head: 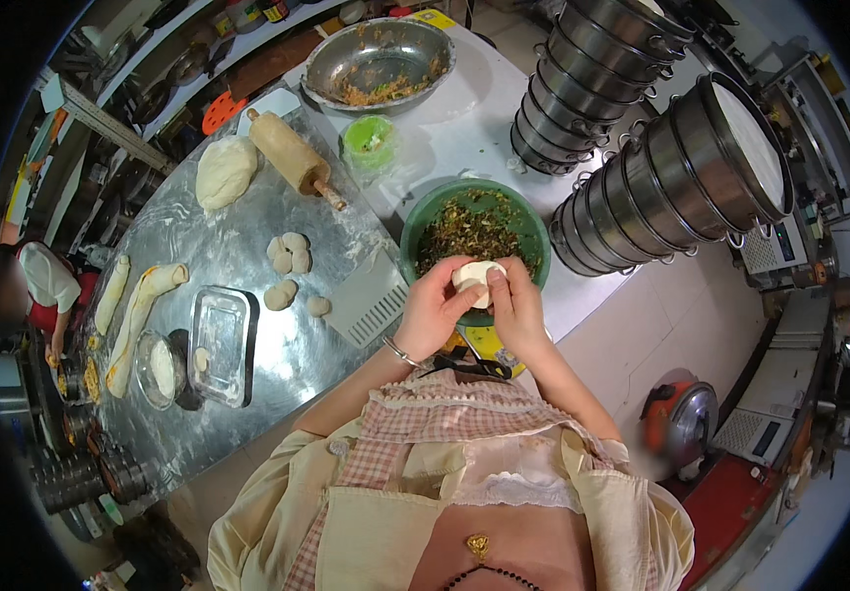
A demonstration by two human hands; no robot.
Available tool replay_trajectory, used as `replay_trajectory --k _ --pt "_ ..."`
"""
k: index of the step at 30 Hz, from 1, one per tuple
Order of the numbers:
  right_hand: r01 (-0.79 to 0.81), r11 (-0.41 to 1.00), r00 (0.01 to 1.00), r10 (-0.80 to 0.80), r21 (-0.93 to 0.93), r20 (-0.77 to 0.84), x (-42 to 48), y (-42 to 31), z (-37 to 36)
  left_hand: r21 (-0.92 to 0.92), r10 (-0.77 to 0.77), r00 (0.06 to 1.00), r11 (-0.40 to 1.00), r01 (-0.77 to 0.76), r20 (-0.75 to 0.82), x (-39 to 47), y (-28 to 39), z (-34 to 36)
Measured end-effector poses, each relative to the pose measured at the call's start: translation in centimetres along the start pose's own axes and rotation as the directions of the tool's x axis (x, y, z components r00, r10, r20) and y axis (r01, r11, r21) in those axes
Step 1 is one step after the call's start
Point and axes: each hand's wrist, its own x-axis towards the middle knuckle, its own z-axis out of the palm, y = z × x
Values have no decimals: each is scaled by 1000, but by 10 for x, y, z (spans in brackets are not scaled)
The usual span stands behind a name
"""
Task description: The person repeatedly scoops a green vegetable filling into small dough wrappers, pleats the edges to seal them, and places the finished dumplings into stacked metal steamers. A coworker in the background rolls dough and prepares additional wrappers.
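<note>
Between my two hands I hold a flattened round of white dough (474, 277), above the near side of a green bowl (408, 221). My left hand (432, 306) pinches its left side, with fingers and thumb on it. My right hand (517, 299) grips its right side, the thumb on the dough's face. Chopped dark and green filling (469, 225) lies in the bowl. Left of the hands, small dough pieces (289, 253) sit on the metal table (247, 354) beside a white slotted scraper (365, 303). Farther back are a large dough lump (227, 172) and a wooden rolling pin (289, 154).
Tall stacks of metal steamers (661, 185) stand at the right. A metal basin (380, 63) and a small green bowl (369, 142) are at the back. A metal tray (221, 347), a flour bowl (160, 369) and rolled dough (140, 318) lie left. Another person (48, 284) is at far left.
</note>
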Motion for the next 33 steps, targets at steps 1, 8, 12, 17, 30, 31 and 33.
replay_trajectory --k 1,8,12,17,30,31,33 --pt "-51 998 998 50 33 21 0 -4 -2 42 -43 999 998 42 10 0 -1 -4" --pt "-51 997 997 47 58 69 1 -5 -1 88 -43 999 995 43 -3 2 -2 -14" --pt "-70 994 984 55 83 171 5 8 2 111 57 997 993 -50 -59 4 -16 -18" --pt "-316 894 930 225 318 291 29 64 5 -79 -198 972 979 189 -130 2 -15 -47" --pt "440 598 849 -36 -669 527 40 140 80 -651 -359 931 722 232 -67 -9 -24 -87" --pt "437 591 858 -47 -678 511 40 130 70 -673 -355 933 704 227 -57 -10 -27 -90" --pt "390 576 897 -61 -718 439 37 113 47 -696 -401 913 677 238 -78 -11 -28 -91"
